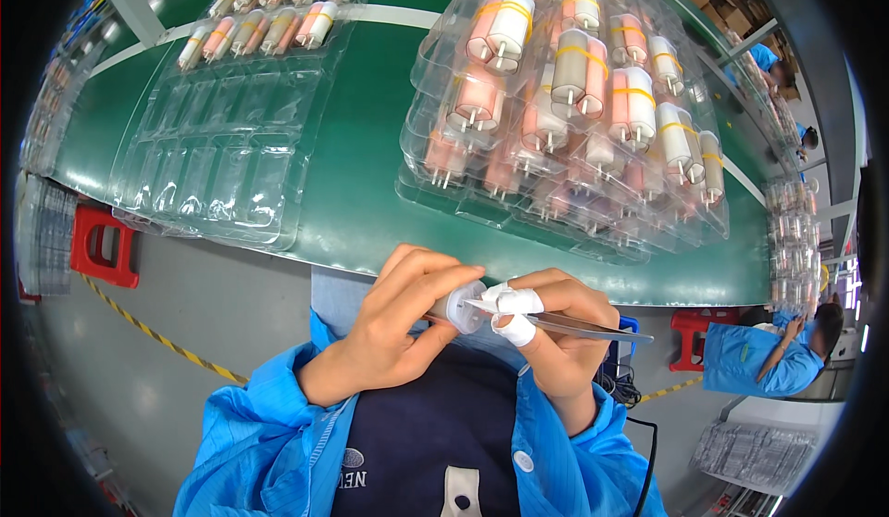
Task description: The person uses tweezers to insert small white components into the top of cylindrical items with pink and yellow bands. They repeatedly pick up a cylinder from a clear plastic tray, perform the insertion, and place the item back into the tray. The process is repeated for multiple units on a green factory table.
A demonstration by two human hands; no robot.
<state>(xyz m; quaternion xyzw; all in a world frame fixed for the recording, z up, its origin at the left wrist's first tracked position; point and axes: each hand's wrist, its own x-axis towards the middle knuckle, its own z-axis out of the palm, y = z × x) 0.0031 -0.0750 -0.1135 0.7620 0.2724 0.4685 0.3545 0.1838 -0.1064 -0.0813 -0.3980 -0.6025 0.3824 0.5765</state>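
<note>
My left hand [403, 308] is closed around a small cylinder with a round, translucent whitish end [465, 308], held just off the table's near edge. Most of its body is hidden by my fingers. My right hand [565, 318] pinches a pair of metal tweezers [588, 329], whose tips reach the cylinder's round end. White tape [515, 330] wraps the thumb and a finger of that hand. Beyond my hands, stacked clear plastic trays [417, 151] carry pink, white and grey-brown cylinders [569, 70], paired under yellow bands, with white pins sticking out.
On the green table [361, 128], another clear tray [208, 179] at the left has banded cylinders [250, 32] only in its far rows. Red stools [104, 246] stand on the grey floor. A co-worker in a blue jacket [755, 359] is at the right.
</note>
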